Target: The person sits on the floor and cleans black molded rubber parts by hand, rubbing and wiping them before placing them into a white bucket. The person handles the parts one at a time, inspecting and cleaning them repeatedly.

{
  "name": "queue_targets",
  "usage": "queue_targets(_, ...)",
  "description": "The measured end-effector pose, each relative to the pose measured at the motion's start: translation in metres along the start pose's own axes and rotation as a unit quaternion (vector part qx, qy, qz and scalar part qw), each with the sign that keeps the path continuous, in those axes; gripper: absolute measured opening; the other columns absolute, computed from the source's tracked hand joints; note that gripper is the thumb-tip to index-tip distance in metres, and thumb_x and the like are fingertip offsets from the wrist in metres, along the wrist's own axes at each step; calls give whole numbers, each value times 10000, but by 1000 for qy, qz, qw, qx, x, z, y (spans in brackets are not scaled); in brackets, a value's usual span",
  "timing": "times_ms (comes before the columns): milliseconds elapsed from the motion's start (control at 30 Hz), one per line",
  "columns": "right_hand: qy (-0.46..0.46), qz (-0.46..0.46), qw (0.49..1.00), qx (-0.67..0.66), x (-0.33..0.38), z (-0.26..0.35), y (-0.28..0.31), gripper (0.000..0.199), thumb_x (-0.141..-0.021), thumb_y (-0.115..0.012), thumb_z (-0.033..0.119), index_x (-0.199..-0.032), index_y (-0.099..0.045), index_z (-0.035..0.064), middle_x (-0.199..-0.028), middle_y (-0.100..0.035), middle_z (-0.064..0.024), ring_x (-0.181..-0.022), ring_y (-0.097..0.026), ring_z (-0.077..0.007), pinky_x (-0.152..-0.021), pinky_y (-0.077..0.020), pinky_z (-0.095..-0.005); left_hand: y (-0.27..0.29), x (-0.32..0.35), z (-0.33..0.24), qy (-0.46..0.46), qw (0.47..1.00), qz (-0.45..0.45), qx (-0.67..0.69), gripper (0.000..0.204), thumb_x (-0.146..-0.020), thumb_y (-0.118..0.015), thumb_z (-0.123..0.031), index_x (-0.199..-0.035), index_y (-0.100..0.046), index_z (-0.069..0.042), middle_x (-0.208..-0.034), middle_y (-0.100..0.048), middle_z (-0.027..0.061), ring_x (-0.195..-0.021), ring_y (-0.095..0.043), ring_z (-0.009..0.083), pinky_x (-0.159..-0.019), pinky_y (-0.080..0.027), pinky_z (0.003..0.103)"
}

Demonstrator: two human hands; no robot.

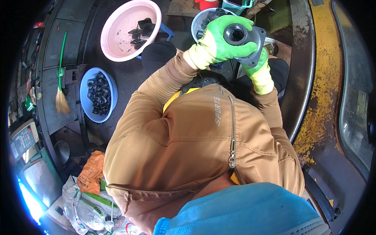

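Note:
Both my hands wear green gloves with pale yellow cuffs and are raised at the upper right. A black flanged fitting (256,41), with a round bore facing up and a square plate with corner holes, sits between them. My left hand (219,37) grips it, fingers and thumb curled around the round collar. Under the plate's lower edge, my right hand (258,70) supports the same fitting; its fingertips are hidden behind the plate. Just beyond my left hand stands a pale blue basin (194,29) with several dark parts in it, partly covered by the glove.
A pink basin (111,37) at the upper left holds several black parts; a blue basin (83,94) below it holds many more. A green-handled broom (62,78) leans by grey cabinets (58,41). Sacks (84,205) lie lower left. A worn yellow machine panel (323,98) rises at right.

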State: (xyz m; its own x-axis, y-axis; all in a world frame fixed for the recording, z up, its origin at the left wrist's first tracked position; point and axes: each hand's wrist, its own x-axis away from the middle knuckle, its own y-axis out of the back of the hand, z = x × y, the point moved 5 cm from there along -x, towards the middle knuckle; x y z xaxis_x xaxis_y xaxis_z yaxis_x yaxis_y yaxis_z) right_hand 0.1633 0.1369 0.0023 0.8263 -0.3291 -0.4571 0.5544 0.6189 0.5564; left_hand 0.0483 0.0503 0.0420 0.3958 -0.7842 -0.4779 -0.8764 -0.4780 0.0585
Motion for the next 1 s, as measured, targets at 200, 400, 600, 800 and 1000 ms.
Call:
queue_targets(200, -53, 77, 994, -57, -2, -5, 1, 496, -776, -746, 84, -1231, -553, 36, -1129, -648, -119, -1027, -635, -229, -860, -515, -329, 4, -2, 0, 33, 999, 28, 10, 406, -704, -802, -88, -1072, -636, -42, -1117, -646, 96, -1017, -625, 178, -877, -515, 322)
queue_targets(400, -97, 167, 953, -235, -7, -17, -1, 461, -823, -700, 83, -1252, -542, 25, -1177, -627, -81, -1058, -602, -166, -890, -500, -299, 2, -7, -1, -25, 990, 139, 5, 390, -693, -805, -120, -1044, -649, -54, -1100, -655, 92, -1015, -625, 199, -868, -513, 337)
queue_targets(600, -192, 154, 858, -450, 6, -31, -19, 411, -852, -674, 86, -1242, -560, 22, -1248, -583, -74, -1123, -551, -149, -924, -479, -291, 1, -9, 9, 32, 983, 175, 39, 364, -714, -793, -131, -1040, -657, -46, -1101, -659, 85, -1029, -617, 170, -908, -498, 328)
queue_targets(800, -16, -174, 984, -24, -6, -6, -20, 384, -858, -655, 131, -1208, -530, 38, -1110, -623, -102, -1018, -608, -218, -859, -490, -320, -1, -2, 8, 34, 996, -72, -32, 392, -698, -830, -120, -1027, -639, -26, -1073, -658, 81, -966, -631, 149, -857, -516, 293)
queue_targets(1000, 28, -134, 991, 8, -14, 5, -11, 417, -800, -698, 135, -1188, -572, 45, -1076, -651, -120, -960, -647, -272, -811, -514, -336, -2, 1, 1, -14, 993, -96, -70, 425, -684, -847, -141, -1037, -636, -34, -1069, -654, 82, -953, -633, 151, -838, -520, 295)
